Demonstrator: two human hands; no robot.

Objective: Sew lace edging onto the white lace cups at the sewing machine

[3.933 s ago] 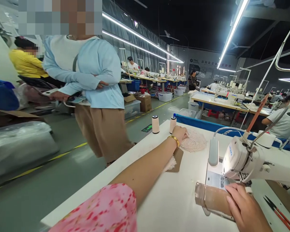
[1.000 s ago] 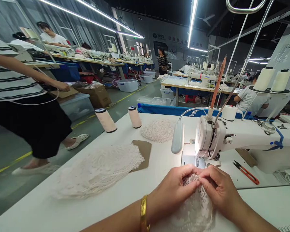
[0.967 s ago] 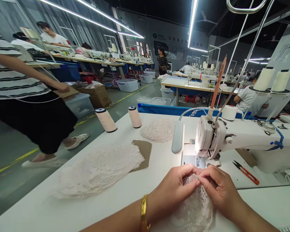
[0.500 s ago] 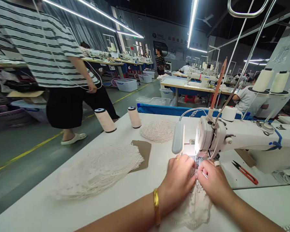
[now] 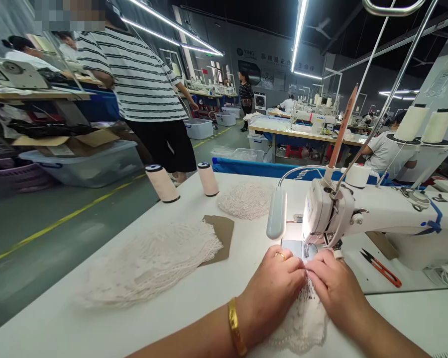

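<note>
A cream lace piece (image 5: 300,323) hangs down toward me on the white table, its upper edge pinched between my fingers just in front of the sewing machine (image 5: 332,211). My left hand (image 5: 278,291) closes on the lace from the left, a ring and a gold bangle on it. From the right, my right hand (image 5: 336,283) grips the same edge, fingertips almost touching the left ones. Behind the fingers show the metal needle plate (image 5: 293,247) and the presser foot area, lit by the lamp (image 5: 276,214). The fingers hide the pinched part of the lace.
Stacked lace pieces (image 5: 149,263) lie at left on brown card (image 5: 220,236), with another lace pile (image 5: 246,200) behind. Two thread cones (image 5: 162,184) stand at the table's far edge. Red-handled thread snips (image 5: 383,268) lie right of the machine. A person in stripes (image 5: 142,74) walks beyond.
Both hands have drawn slightly back toward me from the needle with the lace, exposing more of the needle plate. The person in stripes has walked right and farther off.
</note>
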